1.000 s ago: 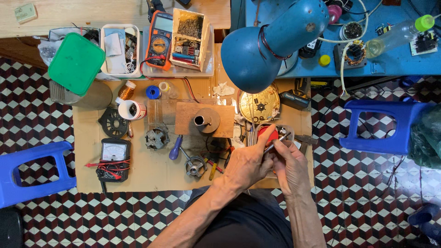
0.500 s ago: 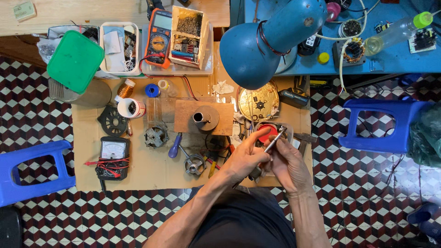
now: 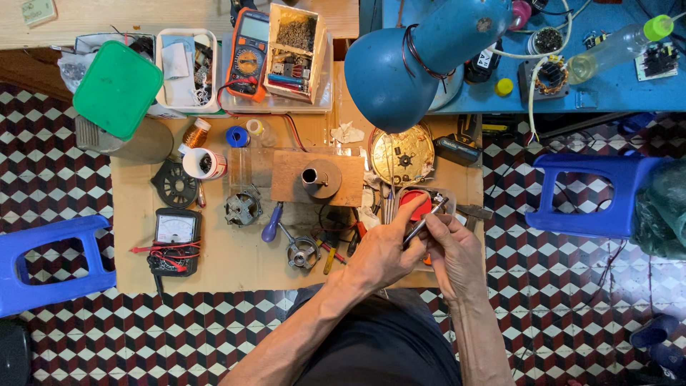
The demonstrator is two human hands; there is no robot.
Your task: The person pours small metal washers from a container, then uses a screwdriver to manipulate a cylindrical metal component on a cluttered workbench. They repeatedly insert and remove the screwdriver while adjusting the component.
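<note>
Both hands meet at the right side of a cardboard work mat [image 3: 229, 264] on the floor. My left hand [image 3: 386, 250] grips a thin metal tool [image 3: 421, 225] that points up and right. Its tip sits beside a small metal part [image 3: 437, 202] near a red round piece [image 3: 414, 204]. My right hand [image 3: 457, 246] closes around the same tool and part from the right. What the fingers cover is hidden.
A blue desk lamp [image 3: 421, 57] hangs over a round brass plate [image 3: 404, 156]. On the mat lie a wooden block with a metal cup [image 3: 318, 179], a blue-handled screwdriver [image 3: 271, 223], small motor parts [image 3: 243, 209], an analog meter [image 3: 176, 236]. Blue stools [image 3: 43, 261] [image 3: 593, 193] flank it.
Both hands have shifted slightly, turning the thin tool so it now points up and right over the red piece. Everything else stays put.
</note>
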